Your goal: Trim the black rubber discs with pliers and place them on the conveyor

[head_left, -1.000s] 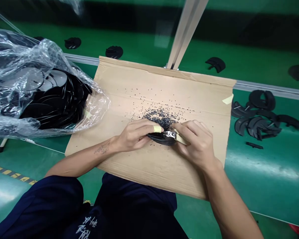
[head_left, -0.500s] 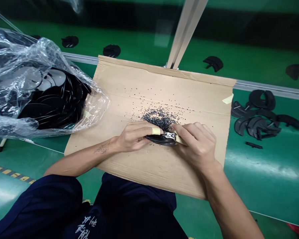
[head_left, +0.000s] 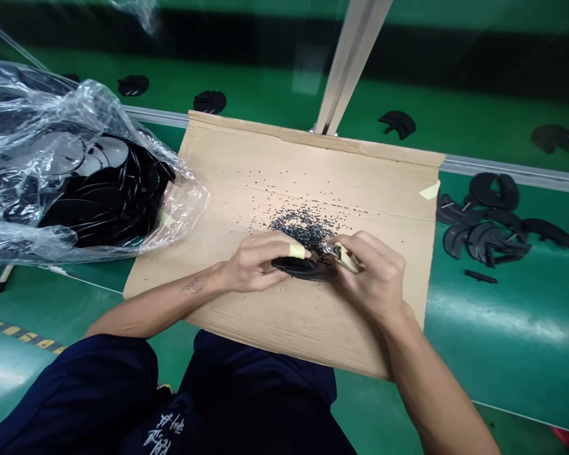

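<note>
Black plastic piece (head_left: pixel 303 269) is clenched by L hand (head_left: pixel 252 264) just above cardboard sheet (head_left: pixel 284 325), its edge worked w/ taped metal snips (head_left: pixel 345 256) grasped by R hand (head_left: pixel 377 275); taped finger (head_left: pixel 297 251) could be nicked if blades slip, black scraps (head_left: pixel 303 226) scattered by rough handling.

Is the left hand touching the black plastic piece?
Touching. The head view shows the left hand holding the black plastic piece, with its fingers curled over the piece's upper edge and no gap between them.
</note>
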### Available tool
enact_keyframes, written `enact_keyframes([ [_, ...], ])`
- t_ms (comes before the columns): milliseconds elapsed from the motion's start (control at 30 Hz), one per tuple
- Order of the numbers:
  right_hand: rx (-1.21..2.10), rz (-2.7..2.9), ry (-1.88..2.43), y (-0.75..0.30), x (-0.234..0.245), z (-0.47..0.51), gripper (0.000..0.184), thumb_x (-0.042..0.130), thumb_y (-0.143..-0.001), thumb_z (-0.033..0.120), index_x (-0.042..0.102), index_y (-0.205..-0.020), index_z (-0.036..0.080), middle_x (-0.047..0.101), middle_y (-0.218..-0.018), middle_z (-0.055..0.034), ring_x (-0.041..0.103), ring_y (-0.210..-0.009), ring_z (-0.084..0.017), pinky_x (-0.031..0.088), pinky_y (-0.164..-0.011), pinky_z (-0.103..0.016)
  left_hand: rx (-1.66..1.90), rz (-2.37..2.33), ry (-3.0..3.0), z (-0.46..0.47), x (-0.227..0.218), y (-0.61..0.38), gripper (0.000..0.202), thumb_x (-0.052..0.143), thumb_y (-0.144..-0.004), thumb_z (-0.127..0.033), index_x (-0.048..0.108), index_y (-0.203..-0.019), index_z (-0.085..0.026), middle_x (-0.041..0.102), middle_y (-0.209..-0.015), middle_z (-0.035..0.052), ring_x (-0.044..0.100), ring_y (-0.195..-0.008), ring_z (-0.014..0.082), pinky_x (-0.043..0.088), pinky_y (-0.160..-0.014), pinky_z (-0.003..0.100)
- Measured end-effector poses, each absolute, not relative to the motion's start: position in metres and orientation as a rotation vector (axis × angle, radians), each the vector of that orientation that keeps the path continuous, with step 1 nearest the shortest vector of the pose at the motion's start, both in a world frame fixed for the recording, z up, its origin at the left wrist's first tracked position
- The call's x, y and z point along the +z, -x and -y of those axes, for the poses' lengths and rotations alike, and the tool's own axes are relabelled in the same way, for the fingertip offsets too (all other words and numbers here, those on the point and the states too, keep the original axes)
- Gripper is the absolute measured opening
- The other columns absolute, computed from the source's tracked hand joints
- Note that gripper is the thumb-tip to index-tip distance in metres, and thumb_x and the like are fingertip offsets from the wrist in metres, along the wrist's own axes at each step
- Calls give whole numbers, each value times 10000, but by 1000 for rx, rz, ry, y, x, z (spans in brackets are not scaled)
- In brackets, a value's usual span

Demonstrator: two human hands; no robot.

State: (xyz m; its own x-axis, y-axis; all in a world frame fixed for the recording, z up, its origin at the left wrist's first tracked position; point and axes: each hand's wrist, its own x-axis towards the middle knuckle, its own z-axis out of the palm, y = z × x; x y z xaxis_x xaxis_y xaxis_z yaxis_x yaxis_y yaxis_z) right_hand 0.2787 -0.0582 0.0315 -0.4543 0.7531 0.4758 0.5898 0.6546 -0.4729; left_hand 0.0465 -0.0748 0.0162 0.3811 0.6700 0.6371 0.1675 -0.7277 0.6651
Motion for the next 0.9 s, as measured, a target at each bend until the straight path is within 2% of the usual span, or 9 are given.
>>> enact_keyframes([
  [133, 53, 2337, 1075, -279, 28, 55, 174, 544, -935, 143, 684, -1030, 185, 661, -783, -49, 554, -731, -189, 376, -639, -326, 1233, -795, -2157, 74, 13, -45, 284, 628, -930, -200, 662, -1210, -177, 689, -961, 66, 648, -867, 148, 566, -748, 280],
  [267, 248, 2279, 1070, -280, 25, 53, 193, 530, -933, 143, 667, -1062, 187, 678, -854, -63, 590, -784, -202, 431, -685, -329, 1156, -849, -2053, 73, 20, -42, 243, 590, -971, -273, 660, -1180, -170, 657, -900, 57, 600, -804, 148, 517, -714, 277],
  [333, 299, 2218, 1077, -283, 24, 51, 199, 524, -933, 145, 663, -1071, 181, 676, -875, -74, 603, -793, -207, 457, -700, -331, 1115, -949, -1935, 72, 27, -39, 258, 574, -990, -386, 674, -1061, -160, 633, -834, 42, 584, -757, 147, 498, -686, 270],
  [433, 260, 2180, 1071, -286, 20, 47, 191, 532, -928, 160, 662, -1067, 178, 675, -862, -76, 603, -772, -210, 462, -683, -330, 1034, -1098, -1774, 62, 42, -31, 560, 402, -1004, -631, 658, -860, -155, 614, -756, 43, 582, -702, 160, 488, -630, 278],
  [500, 221, 2187, 1051, -287, 16, 45, 186, 529, -929, 168, 665, -1055, 181, 681, -851, -72, 599, -754, -208, 454, -670, -330, 1007, -1164, -1749, 46, 52, -24, 720, 223, -999, -704, 668, -849, -158, 647, -776, 62, 619, -742, 186, 516, -661, 302],
  [567, 196, 2203, 1031, -287, 14, 45, 195, 523, -926, 173, 668, -1057, 178, 691, -858, -76, 601, -764, -213, 454, -677, -336, 1027, -1237, -1832, 20, 62, -17, 729, 199, -1010, -688, 690, -910, -159, 687, -847, 73, 645, -822, 201, 539, -745, 324],
  [667, 181, 2221, 1013, -286, 14, 48, 205, 538, -903, 156, 665, -1063, 161, 701, -887, -86, 602, -804, -220, 464, -716, -347, 1074, -1374, -2090, -37, 70, -6, 552, 378, -1023, -607, 697, -1061, -158, 713, -999, 86, 645, -946, 208, 531, -863, 334],
  [767, 178, 2234, 1032, -286, 16, 52, 182, 579, -874, 115, 659, -1031, 160, 697, -899, -80, 591, -824, -214, 452, -738, -337, 911, -1626, -2274, -97, 68, -1, 376, 511, -1000, -438, 659, -1216, -168, 712, -1123, 102, 635, -1048, 218, 512, -952, 351],
  [900, 200, 2252, 1095, -286, 18, 58, 157, 671, -850, 116, 649, -996, 171, 675, -898, -63, 568, -833, -203, 403, -732, -317, 865, -1644, -2333, -144, 64, 2, 247, 665, -881, -332, 698, -1047, -152, 733, -1079, 112, 649, -1053, 248, 498, -1005, 407],
])
